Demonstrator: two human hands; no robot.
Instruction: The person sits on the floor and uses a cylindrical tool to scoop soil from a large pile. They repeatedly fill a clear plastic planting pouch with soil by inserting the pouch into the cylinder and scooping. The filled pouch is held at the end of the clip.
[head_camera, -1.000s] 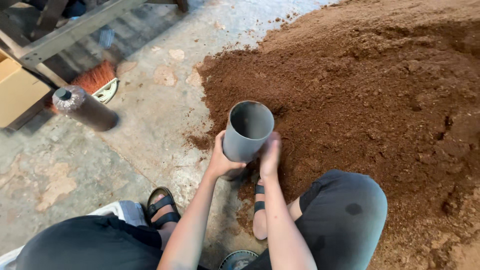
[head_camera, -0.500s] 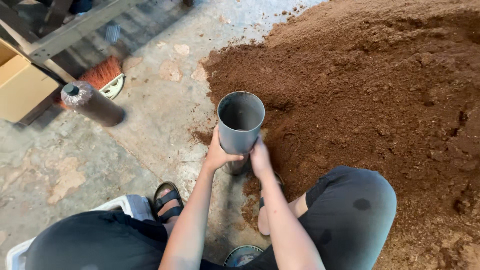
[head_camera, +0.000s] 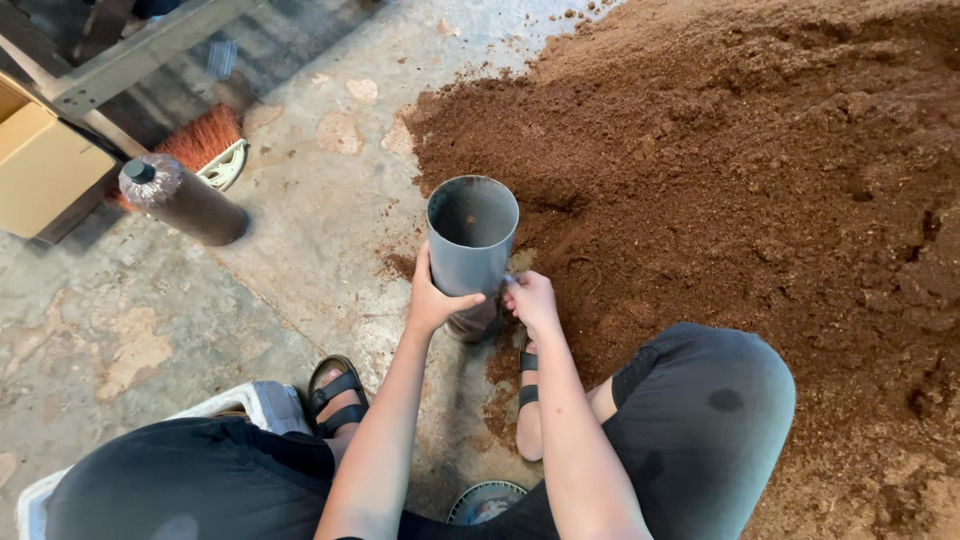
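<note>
A grey plastic tube (head_camera: 471, 235), open at the top, stands upright on the concrete floor at the edge of a big heap of brown soil (head_camera: 740, 190). My left hand (head_camera: 432, 300) grips its lower left side. My right hand (head_camera: 530, 298) is at its lower right side, fingers bent against the base, where something brownish sits under the tube; I cannot tell what. The inside of the tube looks dark and hollow.
A filled dark bag with a tied plastic top (head_camera: 182, 202) lies on the floor at left. Behind it are an orange-bristled brush (head_camera: 205, 140), a cardboard box (head_camera: 45, 170) and a wooden frame (head_camera: 130, 55). My sandalled feet (head_camera: 338, 392) flank the tube; a white crate (head_camera: 250, 405) is under me.
The tube has been lifted a little and stands taller in view. My right hand has slid from its side down to its base. The camera has shifted slightly.
</note>
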